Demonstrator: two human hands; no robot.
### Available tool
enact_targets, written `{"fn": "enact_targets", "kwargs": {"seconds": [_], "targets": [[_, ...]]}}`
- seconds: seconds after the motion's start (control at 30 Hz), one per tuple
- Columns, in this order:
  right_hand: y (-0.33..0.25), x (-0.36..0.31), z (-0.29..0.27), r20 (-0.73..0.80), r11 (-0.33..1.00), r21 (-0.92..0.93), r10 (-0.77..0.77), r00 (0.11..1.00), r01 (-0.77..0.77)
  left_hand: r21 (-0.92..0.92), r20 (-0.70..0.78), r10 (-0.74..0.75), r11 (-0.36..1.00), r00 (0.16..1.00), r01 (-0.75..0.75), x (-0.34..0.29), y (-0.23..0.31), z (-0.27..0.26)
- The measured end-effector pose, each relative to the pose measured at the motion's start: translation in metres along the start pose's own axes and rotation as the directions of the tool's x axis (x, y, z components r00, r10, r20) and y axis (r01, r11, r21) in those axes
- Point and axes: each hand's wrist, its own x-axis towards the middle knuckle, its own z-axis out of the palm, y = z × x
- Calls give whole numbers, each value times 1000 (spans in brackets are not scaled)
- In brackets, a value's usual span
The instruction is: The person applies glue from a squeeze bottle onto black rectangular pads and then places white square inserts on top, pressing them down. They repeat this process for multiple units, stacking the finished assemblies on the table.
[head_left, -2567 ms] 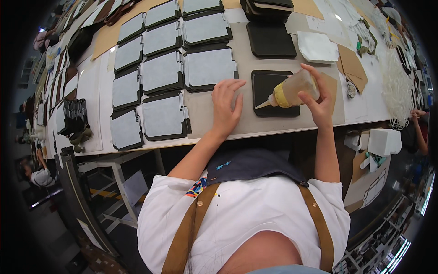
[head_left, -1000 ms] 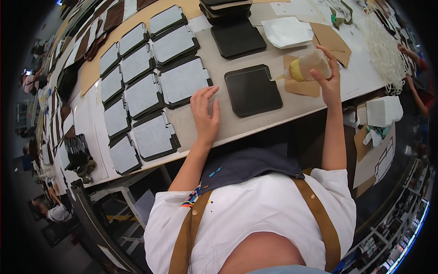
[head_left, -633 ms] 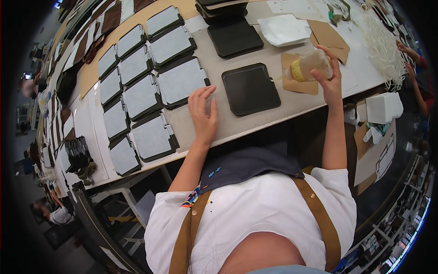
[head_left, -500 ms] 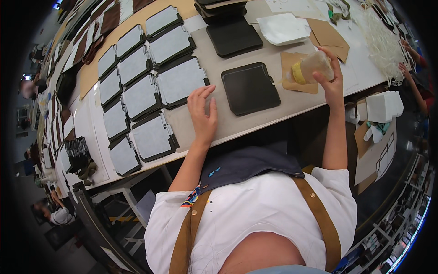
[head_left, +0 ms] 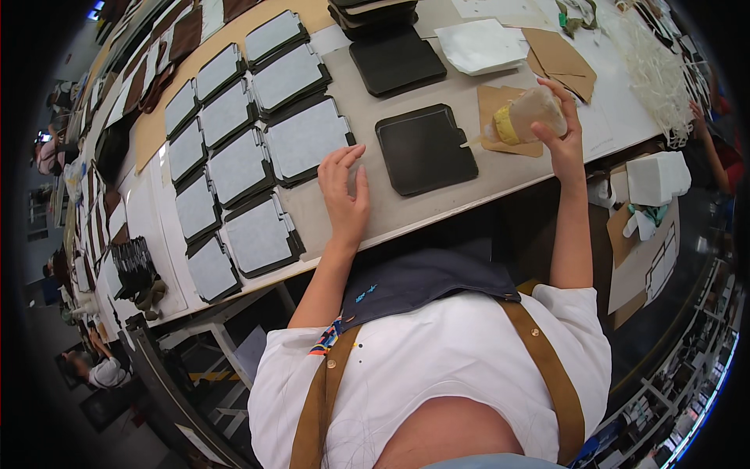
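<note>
My right hand (head_left: 564,133) is wrapped round a translucent squeeze bottle (head_left: 531,117) with yellow tape near its neck. The bottle is tipped sideways, its pale nozzle pointing left at the notched edge of a flat black panel (head_left: 426,150). Whether the nozzle tip touches the panel I cannot tell. Beneath the bottle lies a brown card (head_left: 512,147). My left hand (head_left: 344,187) hovers over the table left of the panel, fingers apart and holding nothing. It is nearest to the rows of black pieces topped with pale grey sheets (head_left: 306,141).
Behind the panel lie another black panel (head_left: 397,61) and a stack of dark pieces (head_left: 373,16). White sheets (head_left: 482,47) and brown card pieces (head_left: 558,62) lie at the back right, near a heap of pale strips (head_left: 652,78). Another person's hand (head_left: 698,113) shows at far right.
My right hand has shifted slightly left with the bottle, bringing its nozzle toward the panel's right edge. My left hand has hardly moved.
</note>
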Motion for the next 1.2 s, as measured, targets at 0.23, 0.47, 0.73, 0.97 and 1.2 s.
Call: {"fn": "enact_targets", "kwargs": {"seconds": [0.23,0.47,0.73,0.97,1.2], "targets": [[-2,-9,-6,7,999,-27,-19,1000,19,-6,-2,-3,1000,1000,3,0,0,0],[-3,-41,-10,-118,997,70,29,993,-20,8,-1,4,1000,1000,-4,-1,-1,1],[10,-120,34,-545,974,-217,-180,819,69,15,-7,19,1000,1000,-19,-1,1,-2],[3,-134,59,-543,953,-289,-245,804,95,-14,3,19,1000,1000,-19,1,2,-1],[2,-136,73,-461,924,-331,-334,822,191,-3,4,28,1000,1000,-28,1,1,-1]]}}
